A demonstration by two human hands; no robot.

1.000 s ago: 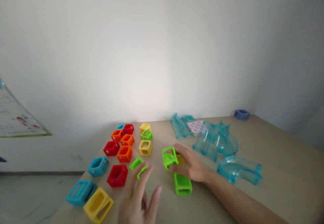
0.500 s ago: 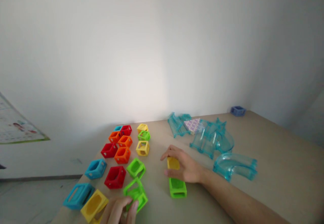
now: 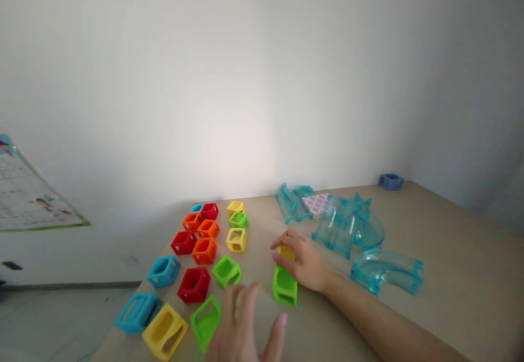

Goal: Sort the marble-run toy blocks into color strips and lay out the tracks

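Observation:
My right hand (image 3: 306, 262) is curled round a yellow cube block (image 3: 286, 252), which its fingers partly cover. Against the near side of that yellow block sits a green cube block (image 3: 285, 286), lying on the table. My left hand (image 3: 241, 326) is raised at the bottom middle, its thumb and fingers apart and nothing between them. Just left of it, another green block (image 3: 205, 321) stands tilted in view, partly hidden by the hand. A further green block (image 3: 226, 271) lies beyond the left fingertips.
On the left lie red (image 3: 194, 285), orange (image 3: 204, 250), blue (image 3: 164, 271) and yellow (image 3: 165, 331) blocks near the table's left edge. Clear teal track pieces (image 3: 387, 270) and a purple patterned piece (image 3: 316, 205) lie on the right. A dark blue block (image 3: 391, 181) sits far back by the wall.
My left hand has let go of the near green block and moved right, its fingers spreading. My right hand keeps hold of the yellow block, and the green block by it has shifted slightly.

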